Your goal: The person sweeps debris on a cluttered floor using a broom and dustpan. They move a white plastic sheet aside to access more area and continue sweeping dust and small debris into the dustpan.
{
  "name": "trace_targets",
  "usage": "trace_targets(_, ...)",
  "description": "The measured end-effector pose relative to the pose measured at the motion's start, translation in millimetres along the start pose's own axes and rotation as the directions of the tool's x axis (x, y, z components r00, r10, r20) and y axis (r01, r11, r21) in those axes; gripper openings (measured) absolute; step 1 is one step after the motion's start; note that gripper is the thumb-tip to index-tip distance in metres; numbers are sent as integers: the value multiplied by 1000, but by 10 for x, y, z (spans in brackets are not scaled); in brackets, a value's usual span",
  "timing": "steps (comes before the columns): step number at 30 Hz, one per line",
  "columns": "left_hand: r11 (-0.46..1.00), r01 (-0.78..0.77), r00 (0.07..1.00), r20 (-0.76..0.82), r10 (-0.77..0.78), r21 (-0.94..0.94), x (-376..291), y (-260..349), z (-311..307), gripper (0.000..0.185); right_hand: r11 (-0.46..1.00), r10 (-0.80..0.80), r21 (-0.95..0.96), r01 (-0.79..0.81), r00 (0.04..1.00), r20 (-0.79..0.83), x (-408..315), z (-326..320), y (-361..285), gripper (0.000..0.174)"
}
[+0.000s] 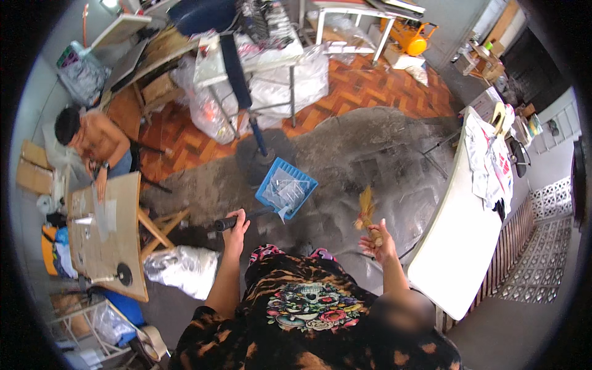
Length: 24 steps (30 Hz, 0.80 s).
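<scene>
My left hand [237,232] grips the black handle of a blue dustpan [307,188]. Crumpled clear plastic wrap and scraps [283,192] lie in the pan, and one pale piece pokes over its near edge. A short straw hand broom [366,208] is in my right hand [383,243]. Its thick end sits at the palm and thumb, fingers loosely curled, while its bristles point away from me. The dustpan is in front of me, left of the broom, and the two are apart.
A white folding table [458,240] with shirts stands at right. At left, a seated person [99,134] works at a wooden table [125,222], hand on a flat strip. A dark stand base [266,155] is beyond the dustpan; a plastic bag [182,268] lies left.
</scene>
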<state>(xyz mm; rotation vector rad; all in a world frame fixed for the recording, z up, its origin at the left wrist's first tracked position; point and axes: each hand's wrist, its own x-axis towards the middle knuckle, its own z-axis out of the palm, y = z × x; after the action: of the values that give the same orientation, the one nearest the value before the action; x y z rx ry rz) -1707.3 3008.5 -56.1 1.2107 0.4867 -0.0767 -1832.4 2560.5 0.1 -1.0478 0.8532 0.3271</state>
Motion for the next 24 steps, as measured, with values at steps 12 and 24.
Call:
trace_targets(12, 988, -40, 976, 219, 7, 147, 1409, 456, 2883, 28, 857, -513, -187, 481, 832, -212, 636, -511, -1721, 49)
trace_targets(24, 965, -115, 922, 386, 15, 237, 3145, 539, 5307, 16, 565, -807, -412, 715, 373, -459, 2131, -1343, -4172, 18)
